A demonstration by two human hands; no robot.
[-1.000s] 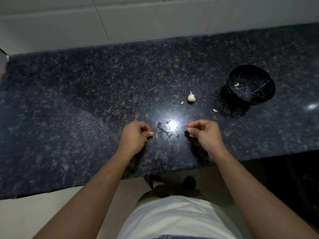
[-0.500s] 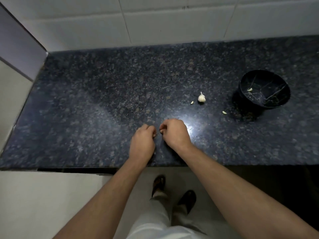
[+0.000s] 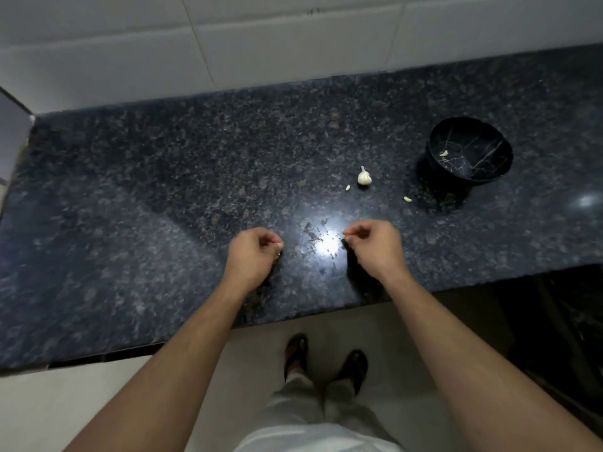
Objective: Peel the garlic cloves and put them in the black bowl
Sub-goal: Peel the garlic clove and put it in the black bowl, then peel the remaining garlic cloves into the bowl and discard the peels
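Peeling goes on: my left hand (image 3: 253, 252) and right hand (image 3: 372, 244) curl at mid-frame (whatever they pinch is hidden); next, the black bowl (image 3: 470, 150), upper right.

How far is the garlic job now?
Done: one peeled clove lies in the black bowl. In hand: both hands, left hand and right hand, are curled; what they hold is unclear. Left: the garlic bulb and two loose cloves on the counter.

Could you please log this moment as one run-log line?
left hand: fingers curled, contents unclear | right hand: same, apart | black bowl: one clove | garlic bulb, loose cloves on counter
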